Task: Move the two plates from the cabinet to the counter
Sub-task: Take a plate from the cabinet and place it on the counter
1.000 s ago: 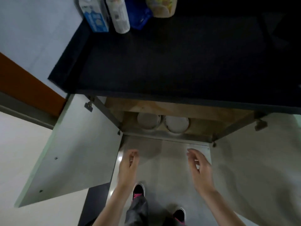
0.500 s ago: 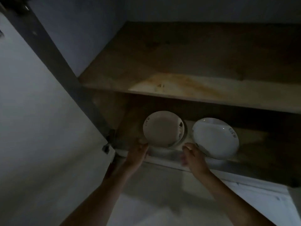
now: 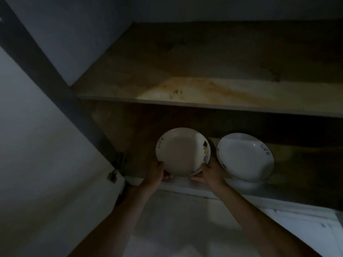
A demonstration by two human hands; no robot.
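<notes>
At the far left, the open cabinet door is swung clear on its hinge, so access to the lower shelf is unobstructed. The left hand is closed on the left plate at roughly the plate's 7 o'clock position, with the thumb laid over the rim. The right hand is closed on the same plate at roughly 5 o'clock. A two-handed grasp at the near edge is judged to be used because only that edge can be reached past the shelf lip. The plate is tipped, its face turned toward the camera; whether its far rim rests on the shelf cannot be determined. The right plate lies just beside it at 3 o'clock, ungrasped, also tilted, on the lower shelf. Neither plate has reached the counter, which is not in view.
</notes>
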